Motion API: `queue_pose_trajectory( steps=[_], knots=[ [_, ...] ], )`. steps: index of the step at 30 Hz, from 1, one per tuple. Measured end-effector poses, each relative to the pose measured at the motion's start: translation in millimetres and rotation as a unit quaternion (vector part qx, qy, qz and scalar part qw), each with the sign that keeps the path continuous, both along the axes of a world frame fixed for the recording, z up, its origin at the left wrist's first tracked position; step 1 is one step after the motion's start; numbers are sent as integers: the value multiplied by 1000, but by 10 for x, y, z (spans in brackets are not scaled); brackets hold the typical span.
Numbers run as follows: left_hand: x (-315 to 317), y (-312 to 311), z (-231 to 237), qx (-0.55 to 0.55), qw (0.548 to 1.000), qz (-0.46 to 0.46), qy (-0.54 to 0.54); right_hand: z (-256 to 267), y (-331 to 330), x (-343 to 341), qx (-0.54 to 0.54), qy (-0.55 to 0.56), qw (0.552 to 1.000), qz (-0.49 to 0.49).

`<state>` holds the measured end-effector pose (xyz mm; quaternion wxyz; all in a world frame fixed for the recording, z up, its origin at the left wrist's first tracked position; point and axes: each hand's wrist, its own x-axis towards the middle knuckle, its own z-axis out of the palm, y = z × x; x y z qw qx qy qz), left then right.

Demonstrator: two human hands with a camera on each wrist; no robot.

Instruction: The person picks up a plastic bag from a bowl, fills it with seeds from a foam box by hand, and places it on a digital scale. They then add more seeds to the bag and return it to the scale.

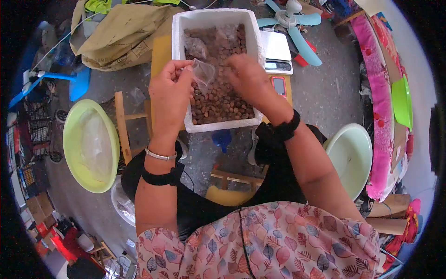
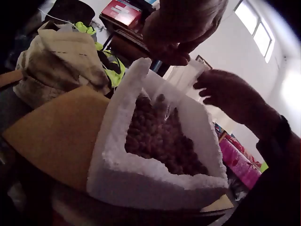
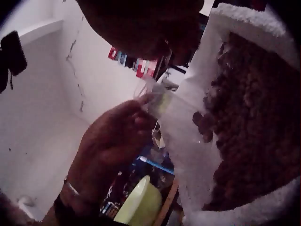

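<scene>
My left hand (image 1: pixel 172 83) pinches the rim of a small clear plastic bag (image 1: pixel 203 73) between thumb and fingers, over a white foam box (image 1: pixel 180 42). Brown, roundish nut-like pieces (image 1: pixel 223 109) fill much of the box. In the right wrist view, a few brown pieces (image 3: pixel 202 123) show close to the bag's lower part. My right hand (image 1: pixel 251 81) is blurred above the pieces, its fingers bent; I cannot tell whether it holds any. From the left wrist, the right hand's fingertips (image 2: pixel 203 84) appear right beside the bag's mouth. Filled clear bags (image 1: pixel 196 47) lie at the box's far end.
The box stands on a wooden table (image 1: pixel 160 51). To its right are a digital scale (image 1: pixel 277 51) and a red-framed device (image 1: pixel 279 86). Basins stand on both sides, a yellow-green one (image 1: pixel 69 144) and a pale one (image 1: pixel 348 158). A fan (image 1: pixel 290 21) is behind the scale.
</scene>
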<state>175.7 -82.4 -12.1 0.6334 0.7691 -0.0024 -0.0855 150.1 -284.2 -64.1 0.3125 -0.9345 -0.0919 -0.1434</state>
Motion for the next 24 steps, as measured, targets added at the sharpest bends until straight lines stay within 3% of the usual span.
queue_pose_trajectory(
  steps=[1,4,10,24],
  knots=[
    [5,13,10,-1,1000,0,-1,-141,-12,-42,-63,46,997,16],
    [15,40,-8,-13,1000,-2,-2,-515,81,-119,-77,13,989,129],
    [33,97,-8,-28,1000,0,-2,-538,218,-32,-161,40,986,-8],
    [4,79,-70,-24,1000,-18,3,-621,319,-9,-183,42,982,22]
  ],
)
